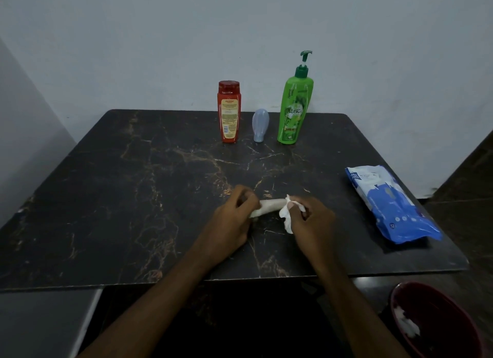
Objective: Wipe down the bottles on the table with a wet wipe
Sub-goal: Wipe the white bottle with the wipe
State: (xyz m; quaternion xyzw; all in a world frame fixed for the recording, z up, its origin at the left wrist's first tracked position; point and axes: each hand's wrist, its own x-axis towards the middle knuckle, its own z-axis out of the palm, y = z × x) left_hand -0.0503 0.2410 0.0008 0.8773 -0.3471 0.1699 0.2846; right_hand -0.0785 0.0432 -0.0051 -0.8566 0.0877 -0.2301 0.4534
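Head view shows me a small pale bottle (271,204) held sideways over the near middle of the dark marbled table (133,197), bridging both hands. The left hand (232,221) grips its left end. The right hand (312,221) pinches a crumpled white wet wipe (285,216) against its right end.

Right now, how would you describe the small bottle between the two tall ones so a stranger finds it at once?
On the dark marble table, look along the far edge, where three containers stand in a row. Between the red bottle and the green pump bottle is the pale grey-blue bottle: the shortest, rounded on top, and plain, unlike their printed labels.
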